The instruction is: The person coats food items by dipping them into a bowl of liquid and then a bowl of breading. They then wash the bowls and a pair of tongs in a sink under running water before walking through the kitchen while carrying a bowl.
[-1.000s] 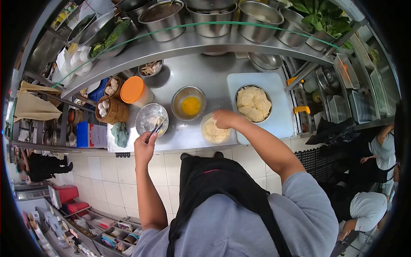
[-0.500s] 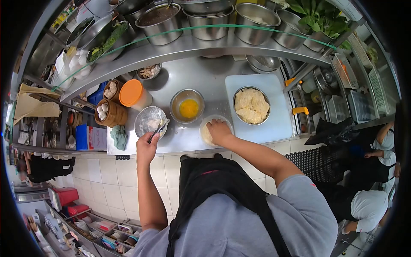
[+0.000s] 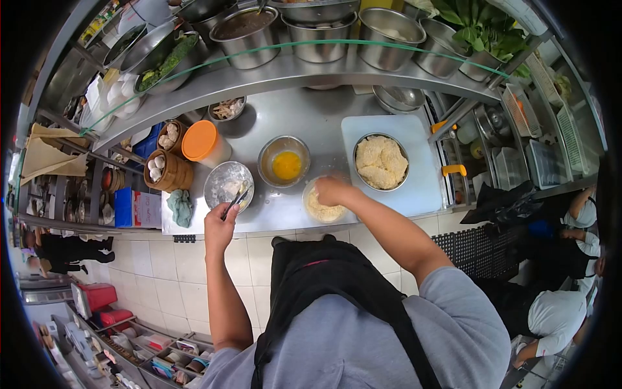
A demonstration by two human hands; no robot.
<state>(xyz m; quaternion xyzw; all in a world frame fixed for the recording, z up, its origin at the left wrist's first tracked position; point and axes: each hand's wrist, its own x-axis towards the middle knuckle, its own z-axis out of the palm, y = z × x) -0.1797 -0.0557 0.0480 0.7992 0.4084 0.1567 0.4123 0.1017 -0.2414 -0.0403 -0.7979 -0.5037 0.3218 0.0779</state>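
Note:
My left hand (image 3: 221,227) is closed round the dark handle of a pair of tongs (image 3: 234,203), whose tip reaches over a metal bowl (image 3: 220,170) of white flour. Over a bowl of pale breadcrumbs (image 3: 325,211), my right hand (image 3: 332,190) is smeared by motion; its fingers and anything in them cannot be made out. Between and behind the two stands a metal bowl (image 3: 264,155) with beaten egg (image 3: 286,165). To the right, breaded pieces (image 3: 381,162) fill a round metal container on a white cutting board (image 3: 422,146).
An orange-lidded tub (image 3: 200,141), bamboo steamers (image 3: 173,172) and a green cloth (image 3: 179,207) stand at the left. A metal shelf (image 3: 311,74) with several pots crosses above the table. Other people (image 3: 557,318) are at the right and far left.
My right hand has lifted slightly from the breadcrumbs, so more of them show in the bowl. My left hand and the tongs have barely moved.

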